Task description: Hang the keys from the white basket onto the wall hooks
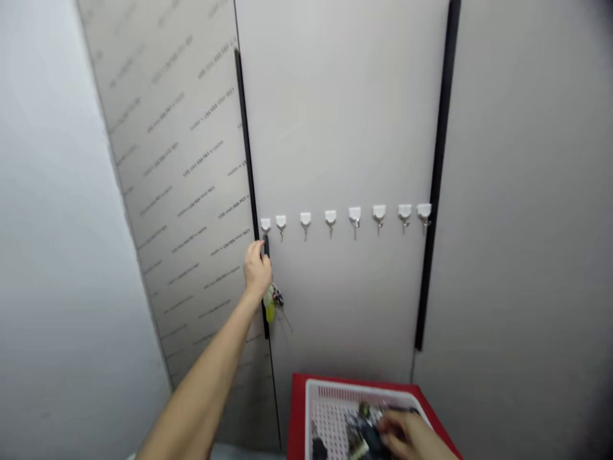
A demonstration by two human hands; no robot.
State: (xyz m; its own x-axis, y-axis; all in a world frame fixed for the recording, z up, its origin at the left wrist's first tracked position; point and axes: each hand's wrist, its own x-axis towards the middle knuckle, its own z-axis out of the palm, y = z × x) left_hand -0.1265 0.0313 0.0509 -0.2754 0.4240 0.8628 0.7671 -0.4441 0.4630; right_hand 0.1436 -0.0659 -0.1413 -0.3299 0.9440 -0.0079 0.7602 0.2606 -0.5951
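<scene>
My left hand (257, 267) is raised to the wall just below the leftmost white hook (265, 225), its fingers closed on a keychain (272, 300) with a yellow-green charm dangling under the hand. A row of several white hooks (354, 214) runs along the grey wall panel. My right hand (407, 436) rests low in a white perforated basket (330, 409), fingers curled on dark small items (361, 431) that I cannot name.
The basket stands on a red surface (299, 415) against the wall. Two black vertical strips (437, 179) frame the hook panel. A film-covered panel (186, 179) with printed text leans at the left.
</scene>
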